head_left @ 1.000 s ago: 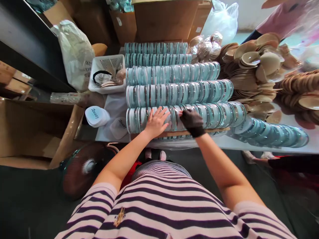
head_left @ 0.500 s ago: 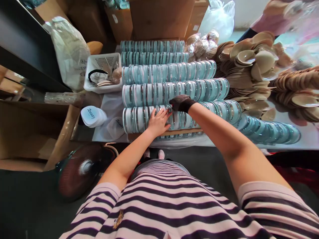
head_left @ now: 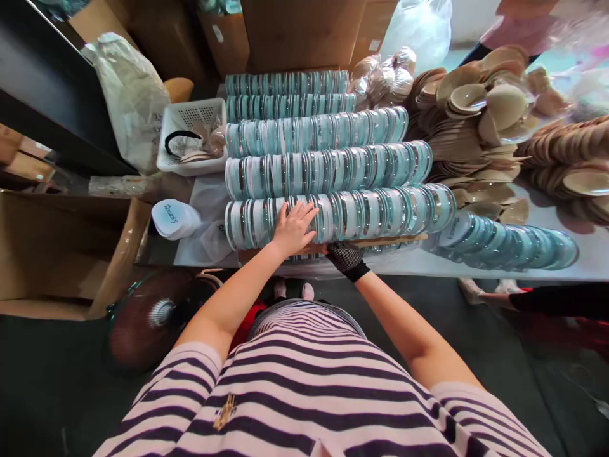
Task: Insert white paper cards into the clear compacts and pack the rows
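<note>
My left hand lies with its fingers spread on the front row of clear, teal-banded round packages, which stand on edge pressed side by side. On my right hand is a dark mesh glove. That hand is closed at the lower front of the same row, against the edge of a brown cardboard strip; what its fingers grip, if anything, is hidden. Under the strip more packages show in part. Behind the front row lies a second row of such packages, with several more further back.
To the left are a white basket holding a black band, a stack of white lids, an open carton and a fan. Beige cup-shaped pieces pile up at right, near a leaning package row. Another person stands beyond.
My right hand has moved from the top of the front row down toward me, to the cardboard strip at its front. My left hand stays on the row.
</note>
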Demonstrator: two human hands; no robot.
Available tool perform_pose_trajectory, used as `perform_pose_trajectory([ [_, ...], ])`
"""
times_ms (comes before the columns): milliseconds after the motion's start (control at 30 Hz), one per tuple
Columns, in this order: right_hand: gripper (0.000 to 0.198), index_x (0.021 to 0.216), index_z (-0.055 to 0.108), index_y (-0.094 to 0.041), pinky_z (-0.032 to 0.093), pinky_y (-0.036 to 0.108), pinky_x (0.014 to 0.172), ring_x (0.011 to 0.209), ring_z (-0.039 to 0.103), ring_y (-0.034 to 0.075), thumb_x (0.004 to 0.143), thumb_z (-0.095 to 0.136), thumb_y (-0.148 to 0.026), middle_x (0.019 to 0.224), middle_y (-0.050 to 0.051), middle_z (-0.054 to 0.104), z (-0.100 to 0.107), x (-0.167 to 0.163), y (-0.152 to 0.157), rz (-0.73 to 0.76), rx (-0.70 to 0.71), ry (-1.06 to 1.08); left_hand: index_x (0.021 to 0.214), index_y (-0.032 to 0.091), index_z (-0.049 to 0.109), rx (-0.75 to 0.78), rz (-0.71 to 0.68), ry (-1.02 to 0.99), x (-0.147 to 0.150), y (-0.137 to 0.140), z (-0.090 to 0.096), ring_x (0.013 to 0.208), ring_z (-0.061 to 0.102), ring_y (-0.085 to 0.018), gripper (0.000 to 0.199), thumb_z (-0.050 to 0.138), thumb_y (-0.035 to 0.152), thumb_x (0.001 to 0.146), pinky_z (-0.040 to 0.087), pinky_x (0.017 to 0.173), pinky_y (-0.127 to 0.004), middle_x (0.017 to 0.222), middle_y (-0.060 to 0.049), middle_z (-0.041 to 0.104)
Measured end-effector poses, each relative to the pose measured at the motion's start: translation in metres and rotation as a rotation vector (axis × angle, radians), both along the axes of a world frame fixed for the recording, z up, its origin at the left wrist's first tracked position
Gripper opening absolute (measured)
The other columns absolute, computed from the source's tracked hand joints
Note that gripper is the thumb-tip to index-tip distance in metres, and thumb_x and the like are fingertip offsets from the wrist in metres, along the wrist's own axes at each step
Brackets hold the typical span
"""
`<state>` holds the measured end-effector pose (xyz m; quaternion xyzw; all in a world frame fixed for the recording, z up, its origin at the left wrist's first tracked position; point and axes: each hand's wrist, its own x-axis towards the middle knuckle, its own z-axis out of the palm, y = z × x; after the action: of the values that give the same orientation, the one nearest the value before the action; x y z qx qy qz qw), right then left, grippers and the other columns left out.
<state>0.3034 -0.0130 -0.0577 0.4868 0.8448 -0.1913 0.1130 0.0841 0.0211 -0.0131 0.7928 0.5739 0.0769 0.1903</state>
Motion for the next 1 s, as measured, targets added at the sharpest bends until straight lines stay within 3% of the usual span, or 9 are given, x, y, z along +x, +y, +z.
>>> perform_pose_trajectory([
  [100, 0.044, 0.118, 0.073, -0.018, 0.043, 0.03, 0.079, 0.093, 0.067, 0.025, 0.099, 0.039, -0.04, 0.102, 0.014, 0.074, 0.032, 0.009, 0.033, -0.09, 0.136, 0.066, 0.148, 0.027, 0.045, 0.015, 0.005, -0.019, 0.012, 0.002, 0.008, 0.151, 0.026, -0.029, 0.058, 0.056, 0.036, 0.092, 0.011, 0.124, -0.058, 0.16, -0.006, 0.038],
  [200, 0.043, 0.115, 0.072, -0.013, 0.042, 0.03, 0.08, 0.1, 0.065, 0.026, 0.098, 0.038, -0.034, 0.108, 0.018, 0.072, 0.072, 0.011, 0.099, -0.237, 0.283, -0.035, 0.149, 0.026, 0.044, 0.038, -0.04, -0.045, 0.034, 0.009, 0.01, 0.152, 0.023, -0.029, 0.059, 0.055, 0.037, 0.093, 0.012, 0.124, -0.058, 0.161, -0.006, 0.036],
  [333, 0.036, 0.109, 0.074, -0.008, 0.043, 0.029, 0.08, 0.098, 0.067, 0.026, 0.091, 0.051, -0.029, 0.107, 0.021, 0.072, 0.089, -0.013, 0.187, -0.018, -0.085, -0.343, 0.151, 0.026, 0.042, 0.019, -0.057, -0.028, 0.058, 0.018, 0.001, 0.15, 0.029, -0.029, 0.061, 0.055, 0.04, 0.092, 0.013, 0.124, -0.059, 0.159, -0.005, 0.039],
  [400, 0.036, 0.112, 0.074, -0.008, 0.046, 0.03, 0.079, 0.097, 0.068, 0.026, 0.087, 0.058, -0.028, 0.11, 0.02, 0.072, 0.085, -0.029, 0.212, 0.097, -0.211, -0.425, 0.151, 0.026, 0.041, 0.016, -0.067, -0.016, 0.06, 0.019, -0.005, 0.149, 0.032, -0.029, 0.062, 0.053, 0.042, 0.093, 0.013, 0.124, -0.059, 0.159, -0.005, 0.04],
  [467, 0.038, 0.115, 0.073, -0.009, 0.048, 0.033, 0.081, 0.098, 0.067, 0.027, 0.084, 0.062, -0.026, 0.112, 0.019, 0.072, 0.082, -0.041, 0.222, 0.19, -0.234, -0.452, 0.152, 0.026, 0.04, 0.018, -0.071, -0.01, 0.059, 0.019, -0.008, 0.149, 0.031, -0.028, 0.063, 0.053, 0.043, 0.093, 0.012, 0.124, -0.058, 0.159, -0.005, 0.039],
  [600, 0.036, 0.116, 0.072, -0.011, 0.047, 0.038, 0.084, 0.103, 0.066, 0.031, 0.087, 0.056, -0.024, 0.111, 0.02, 0.072, 0.087, -0.033, 0.201, 0.244, -0.092, -0.387, 0.152, 0.026, 0.04, -0.003, -0.054, -0.01, 0.057, 0.018, -0.007, 0.149, 0.032, -0.027, 0.064, 0.054, 0.042, 0.092, 0.01, 0.125, -0.057, 0.159, -0.004, 0.04],
  [733, 0.03, 0.101, 0.074, -0.018, 0.041, 0.03, 0.069, 0.085, 0.069, 0.026, 0.088, 0.051, -0.033, 0.095, 0.013, 0.075, 0.083, 0.011, 0.138, 0.082, 0.066, -0.166, 0.151, 0.027, 0.041, -0.004, -0.032, -0.031, 0.058, 0.017, -0.005, 0.148, 0.034, -0.026, 0.063, 0.056, 0.041, 0.091, 0.009, 0.125, -0.056, 0.158, -0.002, 0.041],
  [833, 0.033, 0.091, 0.073, -0.018, 0.033, 0.027, 0.06, 0.075, 0.067, 0.022, 0.091, 0.046, -0.037, 0.085, 0.011, 0.075, 0.053, 0.04, 0.078, -0.081, 0.172, -0.042, 0.151, 0.028, 0.041, -0.004, -0.039, -0.027, 0.059, 0.016, -0.004, 0.147, 0.034, -0.026, 0.063, 0.055, 0.041, 0.091, 0.008, 0.125, -0.056, 0.158, -0.001, 0.041],
  [1000, 0.03, 0.092, 0.075, -0.017, 0.034, 0.027, 0.062, 0.072, 0.066, 0.02, 0.092, 0.05, -0.033, 0.084, 0.011, 0.076, -0.013, 0.05, 0.005, -0.136, 0.174, 0.043, 0.152, 0.028, 0.039, -0.004, -0.047, -0.014, 0.059, 0.014, -0.006, 0.149, 0.031, -0.026, 0.064, 0.053, 0.042, 0.092, 0.006, 0.126, -0.055, 0.159, -0.001, 0.038],
])
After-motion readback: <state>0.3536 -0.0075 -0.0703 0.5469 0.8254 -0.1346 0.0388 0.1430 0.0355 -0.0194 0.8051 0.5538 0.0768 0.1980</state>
